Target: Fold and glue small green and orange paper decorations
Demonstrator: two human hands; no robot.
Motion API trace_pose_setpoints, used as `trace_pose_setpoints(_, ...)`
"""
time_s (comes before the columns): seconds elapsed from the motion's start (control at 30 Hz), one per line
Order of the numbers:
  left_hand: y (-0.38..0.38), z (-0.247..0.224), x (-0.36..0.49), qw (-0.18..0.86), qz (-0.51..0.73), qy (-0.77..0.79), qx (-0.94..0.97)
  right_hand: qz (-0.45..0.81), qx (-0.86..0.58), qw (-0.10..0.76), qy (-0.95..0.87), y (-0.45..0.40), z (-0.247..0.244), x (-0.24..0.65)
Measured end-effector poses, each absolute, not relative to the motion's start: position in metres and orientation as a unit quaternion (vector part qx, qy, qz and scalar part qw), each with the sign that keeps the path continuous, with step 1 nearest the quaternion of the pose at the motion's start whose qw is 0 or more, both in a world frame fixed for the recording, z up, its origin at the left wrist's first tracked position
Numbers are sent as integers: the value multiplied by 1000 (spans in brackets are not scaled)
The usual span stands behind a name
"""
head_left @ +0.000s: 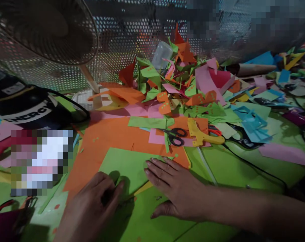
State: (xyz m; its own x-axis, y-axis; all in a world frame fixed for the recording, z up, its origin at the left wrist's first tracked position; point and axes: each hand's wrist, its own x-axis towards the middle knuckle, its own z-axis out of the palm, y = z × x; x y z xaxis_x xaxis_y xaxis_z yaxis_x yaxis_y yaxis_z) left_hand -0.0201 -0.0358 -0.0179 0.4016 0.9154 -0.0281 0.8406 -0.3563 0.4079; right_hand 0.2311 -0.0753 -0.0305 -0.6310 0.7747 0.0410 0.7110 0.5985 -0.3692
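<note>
A light green sheet of paper (128,163) lies over a larger orange sheet (79,161). My left hand (94,198) is closed on the green sheet's lower left edge, fingers curled and the thumb near the index finger; the fingertips are partly hidden. Flat on the right part of the same sheet rests my right hand (167,183), its fingers stretched out and the thumb apart. A yellow strip of paper (143,188) shows beneath the sheet's lower edge. Beyond my right hand are black-handled scissors (176,136) and a yellow glue gun (199,134) with a glue stick (206,166) close by.
A heap of cut paper scraps (167,84) fills the back, with a clear plastic cup (162,53) in it. A fan (48,30) and a dark "ENERGY" container (33,104) stand at left. The glue gun's black cord (256,164) runs right. Perforated metal mesh (117,43) rises behind.
</note>
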Motion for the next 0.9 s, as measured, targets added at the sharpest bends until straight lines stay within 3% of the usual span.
trace_pose_setpoints(0.53, -33, -27, -29, 185, 86, 538, 818, 233, -433, 80, -867, -78, -12, 229)
trace_pose_setpoints(0.9, -35, -19, -20, 160, 88, 532, 827, 198, -410, 71, -888, -79, -22, 234)
